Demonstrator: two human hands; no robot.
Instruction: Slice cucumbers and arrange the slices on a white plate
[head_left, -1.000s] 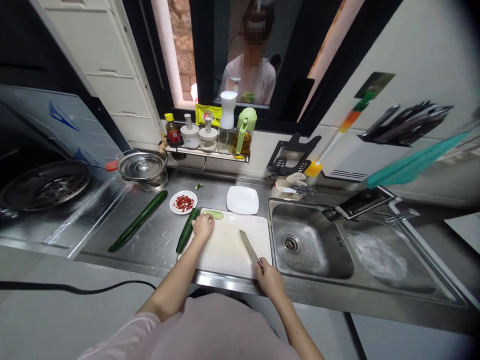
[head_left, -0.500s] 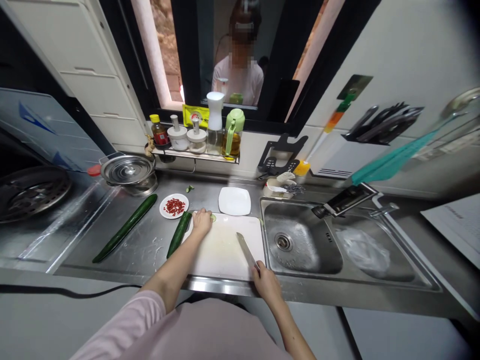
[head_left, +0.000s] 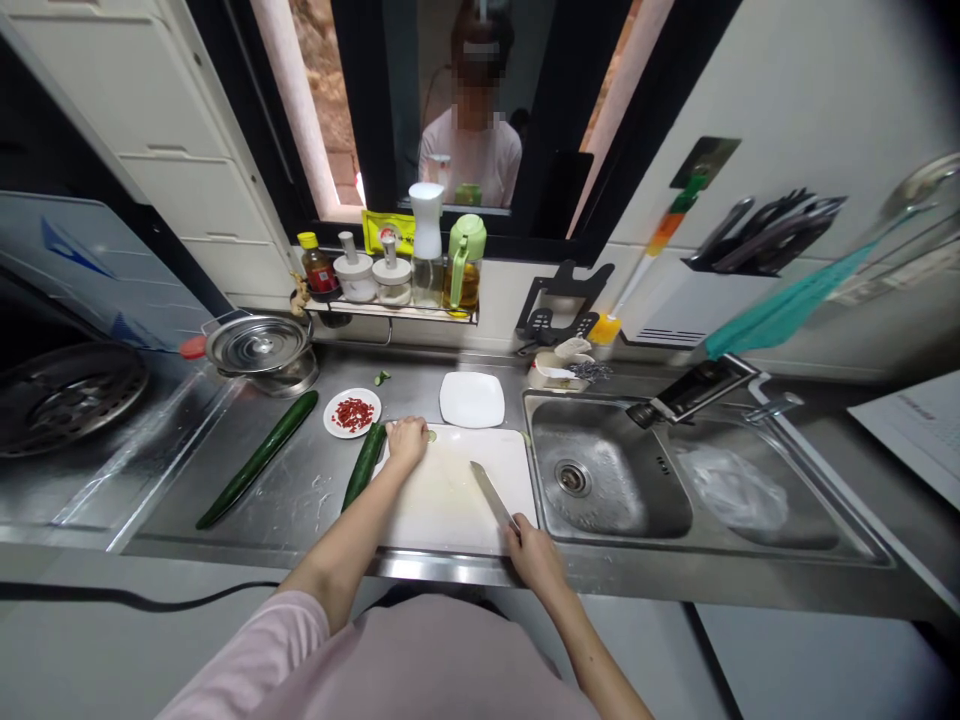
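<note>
My left hand (head_left: 406, 440) rests, fingers curled, on cucumber slices (head_left: 430, 436) at the far left corner of the white cutting board (head_left: 450, 490); most of the slices are hidden under it. My right hand (head_left: 534, 556) grips the handle of a knife (head_left: 491, 496), whose blade lies on the board and points away from me. A half cucumber (head_left: 365, 464) lies along the board's left edge. A whole cucumber (head_left: 259, 458) lies further left on the steel counter.
A small plate of chopped red chili (head_left: 352, 412) and an empty white square plate (head_left: 472, 399) sit behind the board. The sink (head_left: 607, 480) is right of it. A lidded pot (head_left: 259, 347) and a shelf of condiment bottles (head_left: 390, 275) stand at the back.
My left hand has slid forward over the cucumber slices and now covers most of them. The knife hand has stayed in place. The view has shifted slightly.
</note>
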